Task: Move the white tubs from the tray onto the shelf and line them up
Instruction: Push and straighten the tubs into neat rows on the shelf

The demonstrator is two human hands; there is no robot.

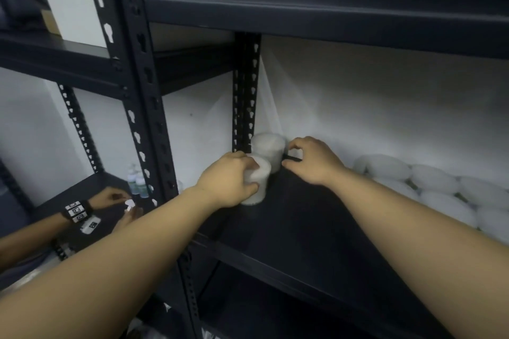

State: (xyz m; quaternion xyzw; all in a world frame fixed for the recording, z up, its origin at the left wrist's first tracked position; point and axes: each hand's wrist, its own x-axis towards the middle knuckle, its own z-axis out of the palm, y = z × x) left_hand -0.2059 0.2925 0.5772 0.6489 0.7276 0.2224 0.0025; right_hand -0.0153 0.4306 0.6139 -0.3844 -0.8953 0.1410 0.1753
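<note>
Two white tubs stand on the dark shelf (303,217) near its back left corner. My left hand (228,181) is wrapped around the nearer tub (257,190), which rests upright on the shelf. The farther tub (268,148) stands against the corner post, just behind the first. My right hand (311,159) hovers right beside that farther tub with fingers curled and apart, thumb and forefinger close to its side; whether they touch it is unclear. Several more white tubs (435,190) sit packed together at the right of the shelf; the tray under them is hidden.
A black slotted upright post (245,96) stands in the corner behind the tubs. The shelf above (303,16) hangs low overhead. At the lower left another person's hands (115,201), with a tagged wristband, work on a neighbouring shelf beside small bottles (137,181).
</note>
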